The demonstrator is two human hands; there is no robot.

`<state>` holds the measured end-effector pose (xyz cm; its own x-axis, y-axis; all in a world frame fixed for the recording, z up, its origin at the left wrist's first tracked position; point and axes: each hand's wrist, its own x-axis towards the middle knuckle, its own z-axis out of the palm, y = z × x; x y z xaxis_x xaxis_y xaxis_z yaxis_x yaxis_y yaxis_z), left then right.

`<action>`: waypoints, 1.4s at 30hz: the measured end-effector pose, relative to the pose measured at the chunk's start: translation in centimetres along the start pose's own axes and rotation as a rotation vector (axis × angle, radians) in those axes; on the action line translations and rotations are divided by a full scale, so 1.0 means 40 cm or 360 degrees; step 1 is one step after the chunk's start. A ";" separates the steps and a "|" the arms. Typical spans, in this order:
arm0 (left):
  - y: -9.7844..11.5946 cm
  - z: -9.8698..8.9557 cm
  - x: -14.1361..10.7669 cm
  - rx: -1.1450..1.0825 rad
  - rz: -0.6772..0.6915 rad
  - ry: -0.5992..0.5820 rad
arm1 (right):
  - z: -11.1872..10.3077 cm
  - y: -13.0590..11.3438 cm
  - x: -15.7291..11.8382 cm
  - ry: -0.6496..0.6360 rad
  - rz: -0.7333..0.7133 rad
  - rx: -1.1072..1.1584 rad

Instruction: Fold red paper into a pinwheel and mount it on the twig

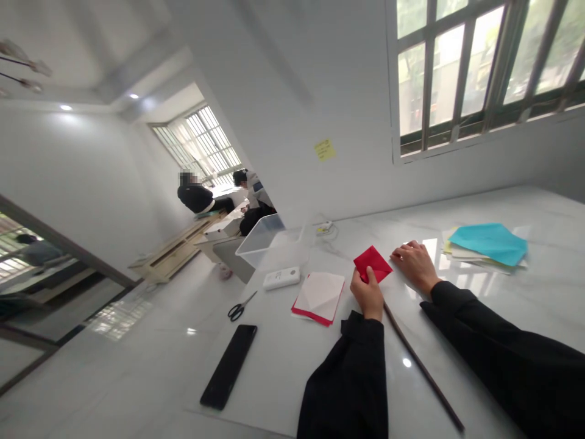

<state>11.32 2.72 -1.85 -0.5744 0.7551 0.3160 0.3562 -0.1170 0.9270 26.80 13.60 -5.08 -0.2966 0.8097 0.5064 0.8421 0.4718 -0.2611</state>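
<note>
Fingers of our left hand [368,296] are clamped on a small folded piece of red paper [372,261], the thumb lying on top across its lower part. Our right hand [417,268] rests palm down on the bench [274,360] just to the right of it, fingers slightly bent and slack, holding nothing that we can see. Judging by the flap and creases, we are midway through a fold; the next move likely calls for us to bring the right fingers over to press the crease flat while the left grip keeps the edges lined up.

Left of our hands lies a stack of paper [320,294], white over red, with a white case [282,278] behind it. Scissors [237,310] and a black phone [229,367] lie toward the left edge, and a clear box [269,241] stands at the far left corner. Between our sleeves runs a dark stick [425,369]; well to the right we have coloured sheets [488,241], blue on top.

Beyond, a yellow note [325,150] sticks to the wall [283,91] beside a barred window [457,79]. Farther back, two people [194,195] sit near another window [212,140].
</note>
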 end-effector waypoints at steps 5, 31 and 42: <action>0.000 0.006 -0.004 -0.0088 0.0078 -0.0114 | -0.025 -0.028 -0.048 0.0255 -0.0034 0.0336; 0.009 0.025 -0.021 -0.0129 0.0017 -0.0303 | -0.066 0.023 -0.169 -0.0232 0.0817 0.1333; 0.009 0.024 -0.017 -0.0170 -0.0051 -0.0335 | -0.079 0.028 -0.173 -0.0239 0.0837 0.1289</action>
<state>12.53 2.78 -1.92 -0.4141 0.8760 0.2475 0.2539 -0.1500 0.9555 31.21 7.41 -6.27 -0.0731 0.9950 0.0686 0.3358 0.0894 -0.9377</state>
